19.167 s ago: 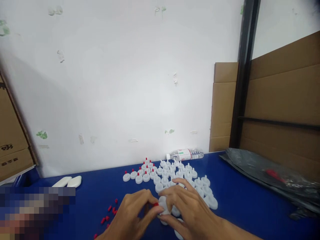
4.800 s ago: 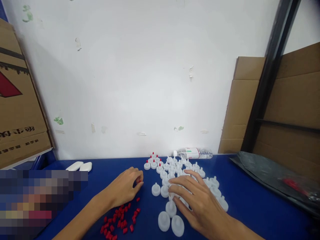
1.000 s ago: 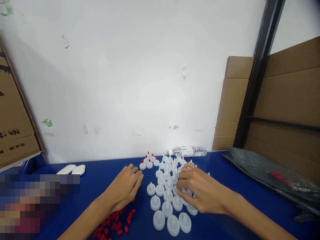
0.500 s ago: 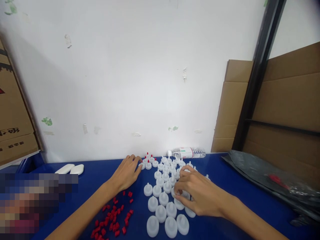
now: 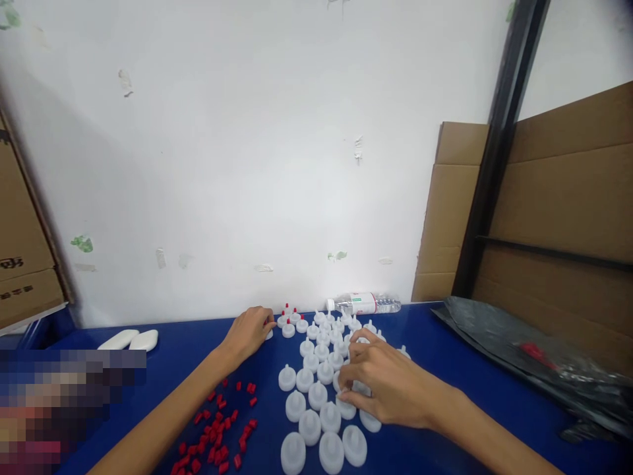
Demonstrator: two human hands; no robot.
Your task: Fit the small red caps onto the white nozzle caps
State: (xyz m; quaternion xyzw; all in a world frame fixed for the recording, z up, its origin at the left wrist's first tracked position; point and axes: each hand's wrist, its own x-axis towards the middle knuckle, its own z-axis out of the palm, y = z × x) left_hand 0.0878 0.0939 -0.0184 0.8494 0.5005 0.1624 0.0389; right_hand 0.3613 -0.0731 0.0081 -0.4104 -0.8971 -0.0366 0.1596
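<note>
My left hand (image 5: 252, 332) is at the back of the blue table, its fingers closed on a small white nozzle cap (image 5: 269, 334), partly hidden by the fingertips. Just right of it stands a cluster of white nozzle caps with red tips (image 5: 288, 328). My right hand (image 5: 380, 379) is curled low over many white nozzle caps without red tips (image 5: 317, 396). Its thumb and forefinger come close together beside a cap; what lies between them is hidden. Loose small red tip caps (image 5: 217, 429) are scattered in front of my left forearm.
A clear water bottle (image 5: 363, 303) lies against the white wall. Two white rounded objects (image 5: 144, 340) rest at the back left. Dark plastic bags (image 5: 494, 343) lie at the right, near cardboard (image 5: 450, 204) and a black post (image 5: 487, 178). Another cardboard box (image 5: 24, 231) stands left.
My left hand has drawn slightly left, away from the red-tipped cluster, with the white cap at its fingertips. The right hand stays over the same caps. The whole view has shifted a little.
</note>
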